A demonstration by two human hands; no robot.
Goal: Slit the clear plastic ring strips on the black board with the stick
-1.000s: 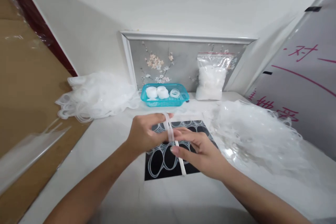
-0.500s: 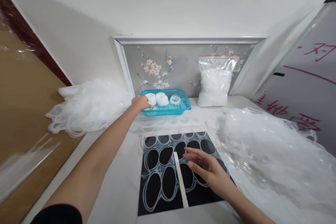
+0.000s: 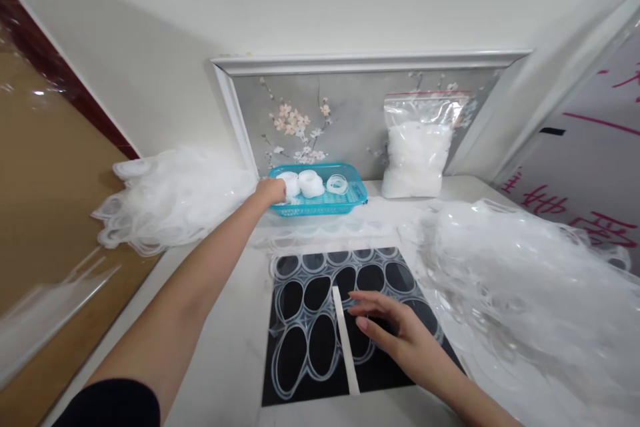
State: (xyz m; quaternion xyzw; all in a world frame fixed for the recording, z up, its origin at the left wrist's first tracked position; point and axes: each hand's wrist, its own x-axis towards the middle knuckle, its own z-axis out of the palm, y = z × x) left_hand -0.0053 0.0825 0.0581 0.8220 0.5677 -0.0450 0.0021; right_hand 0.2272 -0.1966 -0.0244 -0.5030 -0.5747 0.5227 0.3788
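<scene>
My left hand (image 3: 273, 191) reaches to the left end of a blue plastic basket (image 3: 320, 209), its fingers curled down beside the leftmost stack of white rings (image 3: 290, 183). What those fingers hold, if anything, is hidden. Two more groups of rings sit in the basket: a thick white stack (image 3: 311, 183) in the middle and a thinner clear set (image 3: 337, 184) at the right. My right hand (image 3: 393, 327) hovers over a black mat (image 3: 310, 390), fingers apart and empty. Across the mat lies a clear sheet with oval openings (image 3: 324, 321), and a narrow white strip (image 3: 346, 343) runs down it.
Heaps of clear film with ring outlines lie on the left (image 3: 175, 197) and right (image 3: 525, 293) of the white table (image 3: 220, 327). Against the wall panel stands a zip bag of white material (image 3: 417, 153). A board with red writing (image 3: 595, 167) leans at right.
My left hand has curled further down at the basket's left end. The right hand stays nearly still over the mat. The view has shifted slightly.
</scene>
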